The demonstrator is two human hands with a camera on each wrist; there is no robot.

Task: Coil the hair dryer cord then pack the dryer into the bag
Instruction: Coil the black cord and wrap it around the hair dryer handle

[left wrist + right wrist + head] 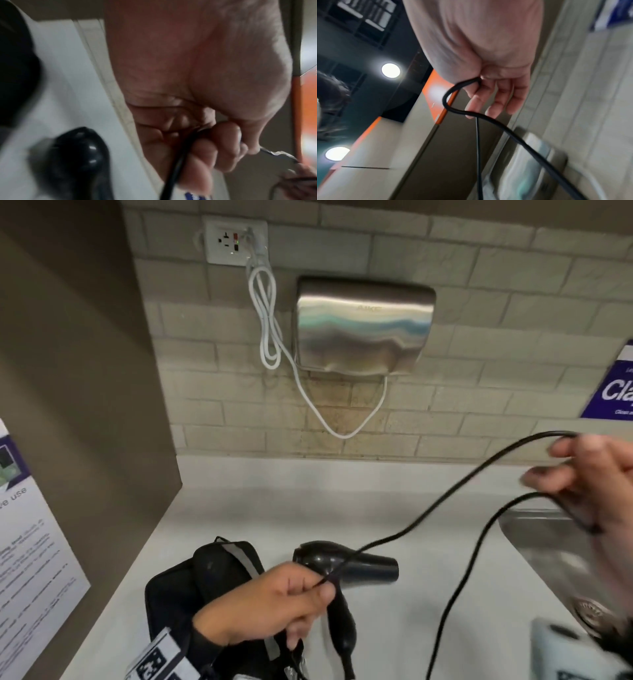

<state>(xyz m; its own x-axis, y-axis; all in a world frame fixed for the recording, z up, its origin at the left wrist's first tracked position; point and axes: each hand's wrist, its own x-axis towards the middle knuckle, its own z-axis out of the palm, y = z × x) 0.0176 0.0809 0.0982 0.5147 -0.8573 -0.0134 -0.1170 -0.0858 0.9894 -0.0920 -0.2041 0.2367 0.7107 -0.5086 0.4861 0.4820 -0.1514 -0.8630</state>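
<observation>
A black hair dryer [346,570] lies on the white counter [274,501], nozzle to the right, handle toward me. Left of it lies a black bag [205,577], partly under my left wrist. My left hand [322,587] hovers over the dryer and pinches the black cord [428,508]; its fingers curl round the cord [187,146] in the left wrist view. From there the cord rises to my raised right hand [548,470], loops round it and drops off the bottom of the frame. In the right wrist view the cord [453,88] is caught at the thumb of my right hand [488,105], fingers fairly straight.
A steel sink [565,559] with a drain is sunk into the counter below my right hand. On the tiled wall hang a steel hand dryer [363,323], its white cable and an outlet [236,241]. A brown partition [85,371] with a poster closes the left side.
</observation>
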